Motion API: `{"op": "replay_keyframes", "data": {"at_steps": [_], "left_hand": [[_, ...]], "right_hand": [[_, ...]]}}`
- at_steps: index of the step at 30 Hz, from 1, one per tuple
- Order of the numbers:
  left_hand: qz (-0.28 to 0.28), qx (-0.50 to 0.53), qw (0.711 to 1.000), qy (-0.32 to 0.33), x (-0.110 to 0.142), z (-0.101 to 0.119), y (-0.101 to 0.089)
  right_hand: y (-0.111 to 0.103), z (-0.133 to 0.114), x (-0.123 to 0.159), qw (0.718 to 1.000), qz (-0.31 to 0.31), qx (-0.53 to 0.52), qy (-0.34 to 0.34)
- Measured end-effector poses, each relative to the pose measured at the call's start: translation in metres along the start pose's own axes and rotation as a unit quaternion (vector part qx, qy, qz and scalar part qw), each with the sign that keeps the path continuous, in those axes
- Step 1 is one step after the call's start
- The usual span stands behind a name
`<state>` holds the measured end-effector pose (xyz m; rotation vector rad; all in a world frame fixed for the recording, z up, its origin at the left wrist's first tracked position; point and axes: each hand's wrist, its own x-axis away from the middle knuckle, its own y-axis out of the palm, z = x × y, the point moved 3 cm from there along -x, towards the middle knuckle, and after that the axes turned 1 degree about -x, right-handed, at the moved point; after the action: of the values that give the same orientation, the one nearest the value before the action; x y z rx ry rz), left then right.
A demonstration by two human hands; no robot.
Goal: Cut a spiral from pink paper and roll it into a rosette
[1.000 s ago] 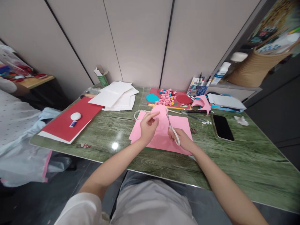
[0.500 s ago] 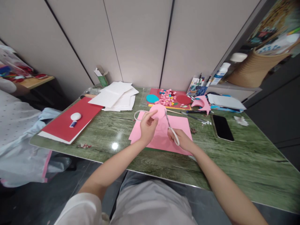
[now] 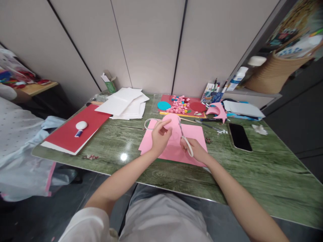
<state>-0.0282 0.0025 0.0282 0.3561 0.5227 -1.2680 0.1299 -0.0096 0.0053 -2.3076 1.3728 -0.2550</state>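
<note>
Between the thumb and fingers of my left hand [image 3: 160, 136] is a rounded piece of pink paper [image 3: 172, 119], raised above the table. My right hand [image 3: 194, 148] grips a pair of white-handled scissors [image 3: 187, 145], their blades at the right edge of that piece. Beneath both hands lie pink paper sheets [image 3: 174, 152]. Just behind, a red sheet carries a pile of small pink pieces [image 3: 179, 105], a blue paper circle [image 3: 164, 106] and a red paper circle [image 3: 198, 107]. A curved pink paper offcut [image 3: 217, 111] rests to their right.
White sheets [image 3: 123, 102] and red paper [image 3: 75, 131] with a white round object [image 3: 81, 125] lie on the left. At right are a phone [image 3: 239, 137], a pen box [image 3: 213, 92] and a woven basket [image 3: 275, 74]. Another person's clothing [image 3: 22, 134] shows at far left.
The pink piece has turned and tilted slightly in my left hand, so less of its face shows. My left fingers have shifted a little; the scissors stay at its right edge.
</note>
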Motion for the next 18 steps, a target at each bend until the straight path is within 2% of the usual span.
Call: {"op": "replay_keyframes", "data": {"at_steps": [18], "left_hand": [[0.009,0.040,0.999,-0.012,-0.0010,-0.0010,-0.0006]], "right_hand": [[-0.0004,-0.0016,-0.0009,1.000,-0.016,0.008,-0.003]]}}
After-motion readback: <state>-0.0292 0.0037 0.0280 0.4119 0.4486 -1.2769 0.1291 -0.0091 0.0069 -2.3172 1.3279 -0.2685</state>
